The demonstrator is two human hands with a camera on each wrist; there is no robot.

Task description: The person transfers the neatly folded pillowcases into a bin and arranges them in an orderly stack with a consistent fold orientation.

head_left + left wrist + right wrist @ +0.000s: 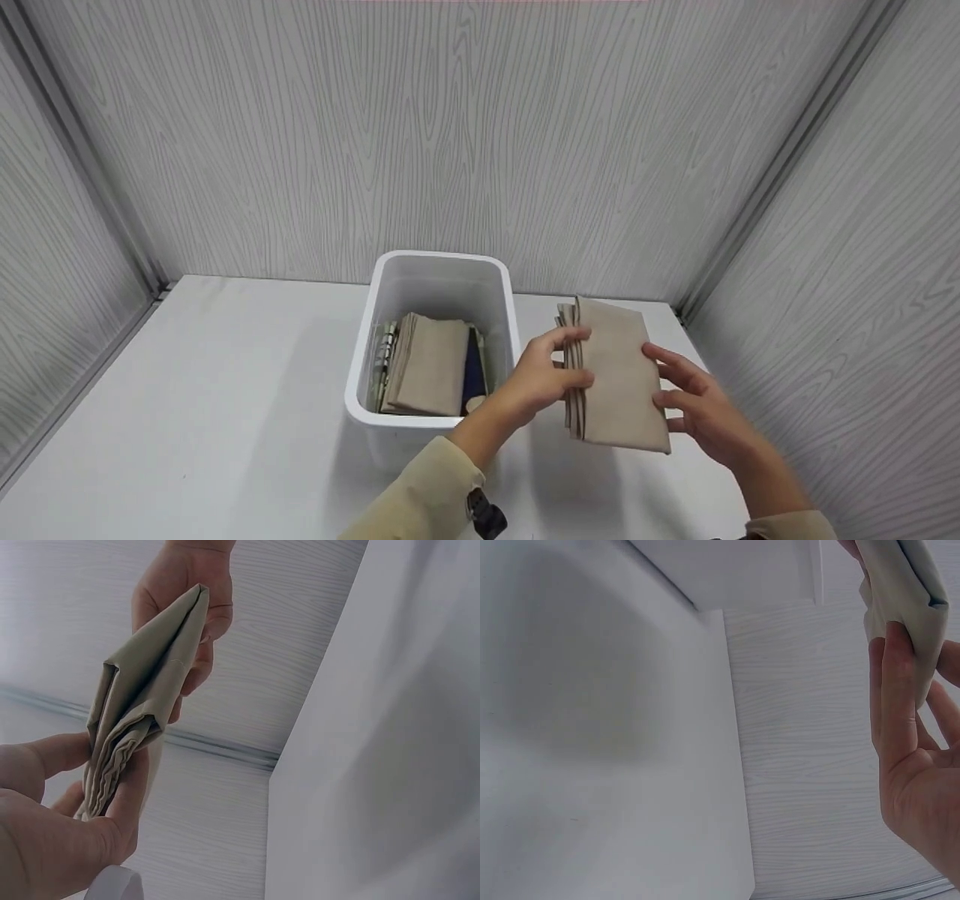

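Note:
A folded beige cloth (619,375) is held up above the table, right of the white bin. At its layered left edge my left hand (544,373) pinches the folds between thumb and fingers. My right hand (709,409) grips the opposite edge, thumb on the near face and fingers behind. In the left wrist view the stacked layers of the folded cloth (142,697) show end-on between both hands. The right wrist view catches only a corner of the cloth (907,600), with the right hand's fingers (898,690) along it.
The white plastic bin (360,382) stands on the white table (247,375), just left of the cloth. Inside it, folded fabrics stand on edge: a beige one (431,367), a dark blue one (474,371) and a black-and-white patterned one (387,352). Wood-grain panels (450,135) enclose the back and sides.

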